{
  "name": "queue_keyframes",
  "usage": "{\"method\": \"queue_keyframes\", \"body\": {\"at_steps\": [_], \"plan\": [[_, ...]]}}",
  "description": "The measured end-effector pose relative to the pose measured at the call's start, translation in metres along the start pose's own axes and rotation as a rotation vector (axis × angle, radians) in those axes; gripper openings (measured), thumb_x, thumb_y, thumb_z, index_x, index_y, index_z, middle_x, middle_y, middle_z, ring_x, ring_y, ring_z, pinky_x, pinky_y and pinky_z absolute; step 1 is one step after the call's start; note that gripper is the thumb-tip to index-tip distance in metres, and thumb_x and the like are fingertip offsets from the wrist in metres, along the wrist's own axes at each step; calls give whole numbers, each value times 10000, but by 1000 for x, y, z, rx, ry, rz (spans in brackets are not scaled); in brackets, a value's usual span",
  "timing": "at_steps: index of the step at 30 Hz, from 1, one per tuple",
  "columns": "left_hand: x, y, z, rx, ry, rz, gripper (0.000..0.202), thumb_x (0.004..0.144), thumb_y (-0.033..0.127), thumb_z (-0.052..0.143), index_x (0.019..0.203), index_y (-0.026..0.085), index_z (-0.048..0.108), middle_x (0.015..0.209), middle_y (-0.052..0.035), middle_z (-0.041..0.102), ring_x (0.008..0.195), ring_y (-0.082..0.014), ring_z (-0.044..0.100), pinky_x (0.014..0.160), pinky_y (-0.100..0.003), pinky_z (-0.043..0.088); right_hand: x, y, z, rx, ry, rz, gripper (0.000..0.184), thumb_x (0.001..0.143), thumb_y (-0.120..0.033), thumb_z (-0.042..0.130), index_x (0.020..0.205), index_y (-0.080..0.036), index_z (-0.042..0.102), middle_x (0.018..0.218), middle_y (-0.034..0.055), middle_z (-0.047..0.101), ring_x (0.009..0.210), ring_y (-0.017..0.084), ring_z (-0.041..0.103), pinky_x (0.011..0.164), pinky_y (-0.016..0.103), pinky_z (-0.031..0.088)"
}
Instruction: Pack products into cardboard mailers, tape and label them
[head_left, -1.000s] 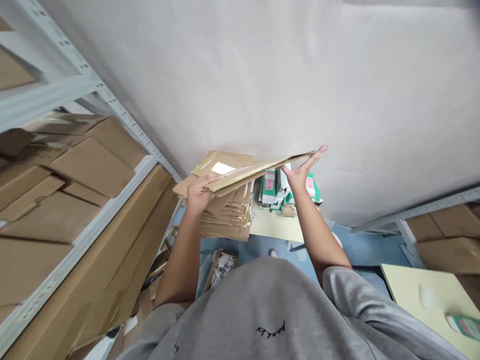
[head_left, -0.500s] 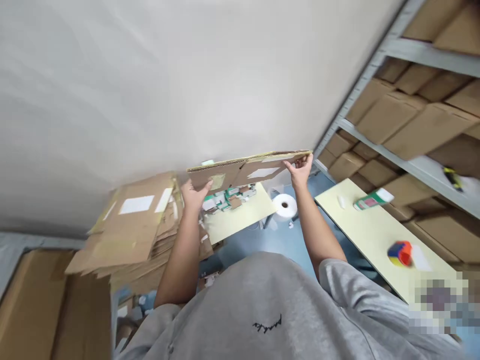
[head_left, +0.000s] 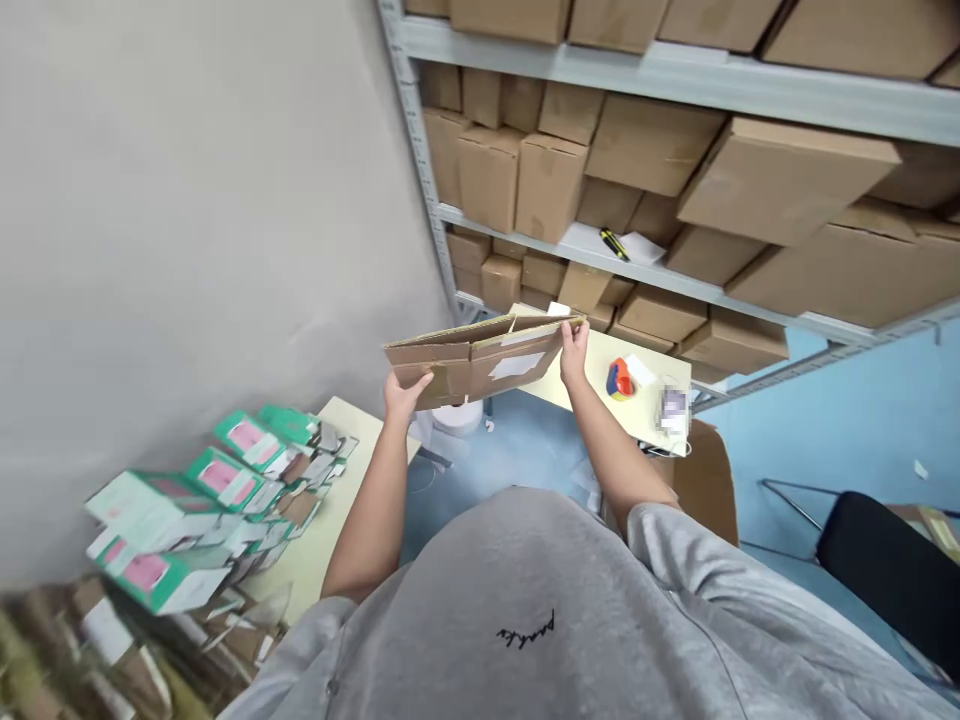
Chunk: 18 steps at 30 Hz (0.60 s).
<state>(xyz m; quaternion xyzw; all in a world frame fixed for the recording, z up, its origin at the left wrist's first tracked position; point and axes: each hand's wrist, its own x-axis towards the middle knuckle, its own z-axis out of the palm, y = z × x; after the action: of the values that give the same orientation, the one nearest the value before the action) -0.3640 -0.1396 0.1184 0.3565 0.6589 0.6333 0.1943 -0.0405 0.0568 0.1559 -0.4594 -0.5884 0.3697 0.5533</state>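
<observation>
- Currently, the folded carton (head_left: 481,364) is held in midair ahead of the chest, above the blue floor (head_left: 517,445), between the left table (head_left: 364,450) and the right table (head_left: 643,425).
- Change over the last 1 second: view swung right; carton carried off from the cardboard stack (head_left: 112,660), now blurred at lower left. Judged a carry in progress, carton not set down.
- Left hand (head_left: 405,395): grasping the lower left corner, thumb on the near face.
- Right hand (head_left: 574,350): pinching the upper right corner. Fingers behind are hidden.
- Carton: brown corrugated board, flattened oblong, slightly gaping along the top; yellowish taped edges, white label (head_left: 517,366), creased centre.
- Beyond: painted metal shelving (head_left: 675,75) with square-edged boxes (head_left: 551,185).
- Left table: glossy green-and-pink packages (head_left: 225,478), jumbled, several tilted.
</observation>
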Motion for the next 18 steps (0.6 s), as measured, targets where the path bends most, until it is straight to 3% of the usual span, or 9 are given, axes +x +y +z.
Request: {"method": "queue_keyframes", "body": {"at_steps": [4,9,13,18], "plan": [[14,-20,85,-38,-147,-77,662,613,548,922,1093,163,675,1120,-142,801,1008,-277,785,962,-484,631,22,42,-58,-29,117,83,609,938,-809,454,1179,-251,477,1115,83,650,1027,236,653,984,392,555],[33,-41,154,-110,-298,-154,663,569,435,959,1107,185,662,1127,-112,781,1030,-282,762,981,-466,604,29,80,-103,-84,244,155,540,936,-791,458,1117,-282,475,1076,45,620,1032,230,627,1009,387,505],[50,-62,197,-104,-417,-143,689,533,293,954,1142,205,645,1176,-97,750,1120,-304,721,1037,-478,562,33,98,-115,-128,309,217,511,928,-772,456,1088,-288,459,1080,46,600,1071,237,615,1045,402,488],[54,-80,244,-98,-673,-57,617,620,236,863,1198,229,647,1252,-89,711,1200,-290,680,1098,-472,511,44,110,-97,-246,309,205,419,975,-691,401,1063,-286,463,1110,60,592,1122,231,605,1073,401,485]]}}
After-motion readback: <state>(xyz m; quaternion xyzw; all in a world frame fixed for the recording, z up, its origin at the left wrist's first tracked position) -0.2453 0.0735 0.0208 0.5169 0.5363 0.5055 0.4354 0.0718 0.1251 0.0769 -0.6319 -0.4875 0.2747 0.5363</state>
